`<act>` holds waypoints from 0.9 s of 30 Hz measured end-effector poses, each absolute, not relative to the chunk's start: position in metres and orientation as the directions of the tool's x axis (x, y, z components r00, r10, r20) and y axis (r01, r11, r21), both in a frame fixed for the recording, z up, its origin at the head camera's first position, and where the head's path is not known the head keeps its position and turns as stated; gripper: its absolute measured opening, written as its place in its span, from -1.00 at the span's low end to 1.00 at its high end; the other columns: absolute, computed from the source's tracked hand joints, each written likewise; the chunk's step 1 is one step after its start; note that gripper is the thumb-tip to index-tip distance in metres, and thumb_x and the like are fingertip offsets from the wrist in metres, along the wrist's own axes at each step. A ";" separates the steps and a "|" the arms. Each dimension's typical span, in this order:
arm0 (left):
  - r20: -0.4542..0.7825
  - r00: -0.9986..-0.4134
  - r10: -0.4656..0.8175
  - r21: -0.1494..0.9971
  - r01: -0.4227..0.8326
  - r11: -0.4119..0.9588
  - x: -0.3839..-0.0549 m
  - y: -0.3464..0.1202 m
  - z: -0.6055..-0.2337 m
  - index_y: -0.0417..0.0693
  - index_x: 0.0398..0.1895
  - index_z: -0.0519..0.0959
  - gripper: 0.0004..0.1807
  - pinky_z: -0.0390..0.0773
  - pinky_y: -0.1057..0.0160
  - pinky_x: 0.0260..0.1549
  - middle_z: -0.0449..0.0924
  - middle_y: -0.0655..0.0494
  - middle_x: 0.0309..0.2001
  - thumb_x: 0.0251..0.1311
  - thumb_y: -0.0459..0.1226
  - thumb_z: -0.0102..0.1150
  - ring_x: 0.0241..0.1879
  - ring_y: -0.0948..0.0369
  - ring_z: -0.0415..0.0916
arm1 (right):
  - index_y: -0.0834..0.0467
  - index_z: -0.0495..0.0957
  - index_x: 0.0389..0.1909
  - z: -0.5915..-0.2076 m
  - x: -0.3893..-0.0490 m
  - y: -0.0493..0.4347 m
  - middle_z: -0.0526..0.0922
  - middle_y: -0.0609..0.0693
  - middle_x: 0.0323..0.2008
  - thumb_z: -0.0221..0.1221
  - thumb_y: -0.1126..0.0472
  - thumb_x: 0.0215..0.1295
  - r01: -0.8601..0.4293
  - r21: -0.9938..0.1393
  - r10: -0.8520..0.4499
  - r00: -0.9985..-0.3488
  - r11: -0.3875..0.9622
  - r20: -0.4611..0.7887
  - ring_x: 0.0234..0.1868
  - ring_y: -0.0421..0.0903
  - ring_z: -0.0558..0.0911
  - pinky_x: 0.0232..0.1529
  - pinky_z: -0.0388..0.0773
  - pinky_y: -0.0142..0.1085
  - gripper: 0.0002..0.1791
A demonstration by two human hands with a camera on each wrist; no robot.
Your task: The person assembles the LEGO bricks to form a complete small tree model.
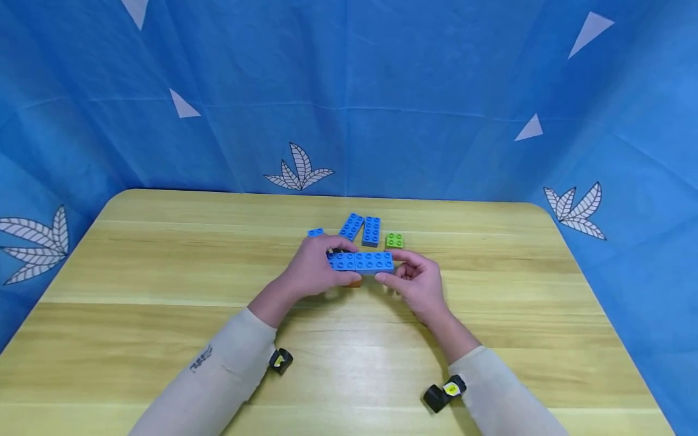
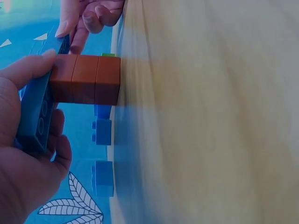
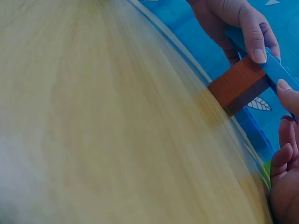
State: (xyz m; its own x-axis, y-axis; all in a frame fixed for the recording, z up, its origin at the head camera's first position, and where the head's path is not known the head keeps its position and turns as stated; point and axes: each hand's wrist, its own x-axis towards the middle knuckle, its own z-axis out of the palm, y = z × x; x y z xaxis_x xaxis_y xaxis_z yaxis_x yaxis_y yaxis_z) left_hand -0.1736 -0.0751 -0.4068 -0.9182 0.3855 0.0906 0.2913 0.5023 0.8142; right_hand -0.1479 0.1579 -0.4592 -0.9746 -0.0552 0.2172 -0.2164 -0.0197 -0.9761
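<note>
Two blue toy bricks lie end to end on a stack of three brown bricks (image 2: 84, 79) that stands on the table. My left hand (image 1: 315, 266) grips the left blue brick (image 1: 342, 261), thumb on the near side and fingers on the far side. My right hand (image 1: 421, 284) pinches the right end of the right blue brick (image 1: 374, 263) between thumb and index finger, its other fingers curled beneath. That right brick juts out past the brown stack. From the head view most of the stack is hidden under the blue bricks and the left hand.
Behind the hands are two more blue bricks (image 1: 351, 226) (image 1: 371, 231), a small green brick (image 1: 394, 241) and, partly covered by the left hand, another blue brick (image 1: 315, 232). A blue patterned cloth (image 1: 382, 151) hangs beyond the wooden table (image 1: 163, 254).
</note>
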 end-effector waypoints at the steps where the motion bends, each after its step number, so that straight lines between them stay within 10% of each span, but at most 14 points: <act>1: 0.087 -0.916 0.391 0.820 0.288 0.495 -0.174 -0.076 -0.407 0.10 -0.04 0.71 -0.53 0.52 0.12 -0.09 0.63 0.22 -0.05 -0.09 -0.15 0.63 -0.07 0.15 0.47 | 0.33 0.65 0.00 -0.459 -0.148 0.158 0.59 0.19 -0.54 0.44 0.51 0.05 -0.219 -0.976 -0.054 -0.974 -0.018 0.220 -0.61 -0.13 0.45 -0.66 0.38 -0.43 -0.57; 10: 0.187 -0.933 0.309 0.924 0.274 0.266 -0.194 -0.085 -0.396 -0.09 -0.06 0.68 -0.75 0.51 0.09 -0.20 0.65 0.11 -0.20 0.29 -0.16 0.33 -0.21 0.11 0.51 | 0.36 0.65 -0.01 -0.458 -0.147 0.157 0.59 0.29 -0.49 0.44 0.52 0.04 -0.237 -0.971 -0.047 -0.970 -0.021 0.238 -0.60 -0.14 0.44 -0.64 0.38 -0.45 -0.57; 27: -0.009 -0.958 0.288 0.844 0.147 0.515 -0.229 -0.091 -0.410 -0.21 0.03 0.66 -0.67 0.57 0.14 -0.09 0.66 0.04 -0.13 0.26 -0.23 0.35 -0.12 0.12 0.57 | 0.36 0.66 -0.02 -0.457 -0.147 0.157 0.61 0.35 -0.41 0.44 0.53 0.01 -0.227 -0.973 -0.046 -0.973 -0.030 0.228 -0.59 -0.13 0.45 -0.63 0.40 -0.45 -0.57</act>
